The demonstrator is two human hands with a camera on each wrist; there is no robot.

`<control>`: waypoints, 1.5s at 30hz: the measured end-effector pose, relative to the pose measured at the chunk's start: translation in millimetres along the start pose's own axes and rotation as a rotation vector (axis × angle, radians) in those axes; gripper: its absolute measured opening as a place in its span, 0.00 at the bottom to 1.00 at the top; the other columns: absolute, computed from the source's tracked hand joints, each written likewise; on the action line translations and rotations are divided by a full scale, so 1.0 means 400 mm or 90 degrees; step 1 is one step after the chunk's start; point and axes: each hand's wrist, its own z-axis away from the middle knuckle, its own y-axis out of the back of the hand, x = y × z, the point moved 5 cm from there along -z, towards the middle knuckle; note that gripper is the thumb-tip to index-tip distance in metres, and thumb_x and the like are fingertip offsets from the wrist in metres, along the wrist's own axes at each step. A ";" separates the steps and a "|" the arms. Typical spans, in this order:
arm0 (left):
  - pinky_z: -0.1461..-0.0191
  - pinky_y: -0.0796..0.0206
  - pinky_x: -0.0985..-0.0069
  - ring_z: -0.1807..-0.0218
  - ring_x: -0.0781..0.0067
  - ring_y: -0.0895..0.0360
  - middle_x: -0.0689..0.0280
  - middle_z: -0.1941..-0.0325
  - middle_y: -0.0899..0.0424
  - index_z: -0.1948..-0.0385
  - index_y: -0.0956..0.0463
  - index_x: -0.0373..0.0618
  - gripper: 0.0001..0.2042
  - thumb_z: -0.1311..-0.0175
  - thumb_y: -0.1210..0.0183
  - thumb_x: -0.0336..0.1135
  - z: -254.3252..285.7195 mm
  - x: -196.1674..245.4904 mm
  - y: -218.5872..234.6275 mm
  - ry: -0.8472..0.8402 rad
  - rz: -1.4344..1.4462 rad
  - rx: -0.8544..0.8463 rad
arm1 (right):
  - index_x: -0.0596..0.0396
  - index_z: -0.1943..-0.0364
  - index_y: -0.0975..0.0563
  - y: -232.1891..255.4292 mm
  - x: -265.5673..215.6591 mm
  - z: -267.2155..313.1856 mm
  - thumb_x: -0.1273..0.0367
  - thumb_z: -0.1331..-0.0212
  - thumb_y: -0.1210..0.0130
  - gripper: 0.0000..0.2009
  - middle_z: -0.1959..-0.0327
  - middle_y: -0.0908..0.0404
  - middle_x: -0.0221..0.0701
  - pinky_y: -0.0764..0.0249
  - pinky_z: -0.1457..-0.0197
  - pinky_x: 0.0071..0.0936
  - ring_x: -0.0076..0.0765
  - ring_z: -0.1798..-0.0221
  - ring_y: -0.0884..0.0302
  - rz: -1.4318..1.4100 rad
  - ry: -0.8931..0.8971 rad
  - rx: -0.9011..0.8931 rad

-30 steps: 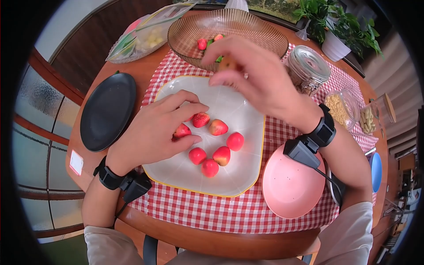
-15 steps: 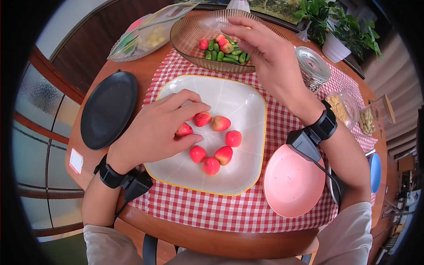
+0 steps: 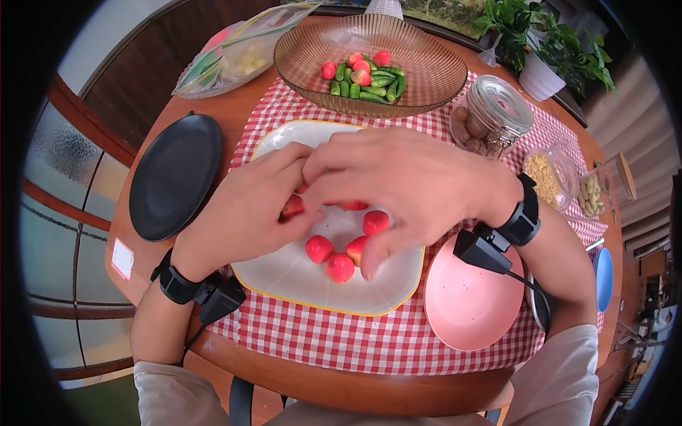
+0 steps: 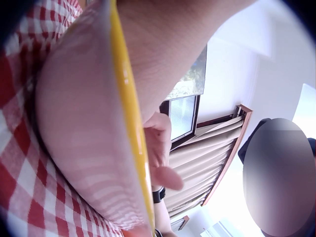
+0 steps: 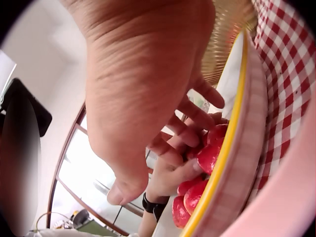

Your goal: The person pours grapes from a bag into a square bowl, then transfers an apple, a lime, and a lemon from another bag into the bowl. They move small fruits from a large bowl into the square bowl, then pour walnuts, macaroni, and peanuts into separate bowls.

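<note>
Small red apples (image 3: 339, 268) with yellowish patches lie in a rough ring on a white plate (image 3: 284, 282) with a yellow rim. At the ring's left side, my left hand (image 3: 238, 206) curves its thumb and fingers round one apple (image 3: 292, 206); more red shows between its fingers. My right hand (image 3: 412, 181) hovers palm down over the ring's upper right, fingers loosely spread and nothing in its grasp. It covers some apples in the head view, and its fingertips overlap the left hand's. In the right wrist view, its fingers (image 5: 195, 116) reach toward the apples beside the left hand.
Behind the plate stands a ribbed amber bowl (image 3: 433, 89) with small cucumbers (image 3: 369, 94) and several red apples. A pink bowl (image 3: 472, 305) is at right, a black plate (image 3: 174, 177) at left. Jars (image 3: 497, 106) line the right side; a zip bag (image 3: 249, 57) lies back left.
My right hand has come from over the amber bowl, back toward me, and now lies over the plate's apples beside the left hand. The left hand has stayed in place.
</note>
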 end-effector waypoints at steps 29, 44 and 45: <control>0.49 0.23 0.59 0.47 0.52 0.21 0.60 0.45 0.24 0.29 0.32 0.56 0.40 0.51 0.31 0.32 -0.004 0.029 -0.001 0.088 -0.032 0.032 | 0.55 0.56 0.21 -0.081 0.017 -0.007 0.72 0.40 0.44 0.09 0.58 0.17 0.38 0.19 0.61 0.43 0.47 0.62 0.14 0.164 -0.100 0.030; 0.49 0.26 0.61 0.49 0.52 0.20 0.60 0.44 0.22 0.37 0.26 0.48 0.30 0.46 0.32 0.33 0.003 0.030 -0.002 0.078 -0.046 -0.003 | 0.52 0.60 0.21 0.012 0.001 0.007 0.69 0.40 0.34 0.08 0.65 0.20 0.28 0.23 0.68 0.29 0.36 0.69 0.20 0.179 0.065 0.348; 0.49 0.26 0.61 0.49 0.52 0.20 0.60 0.44 0.22 0.37 0.26 0.48 0.30 0.46 0.32 0.33 0.000 0.031 -0.002 0.079 -0.046 -0.001 | 0.53 0.59 0.20 0.040 0.013 0.020 0.70 0.41 0.32 0.09 0.63 0.18 0.28 0.23 0.67 0.27 0.36 0.69 0.20 0.178 0.067 0.459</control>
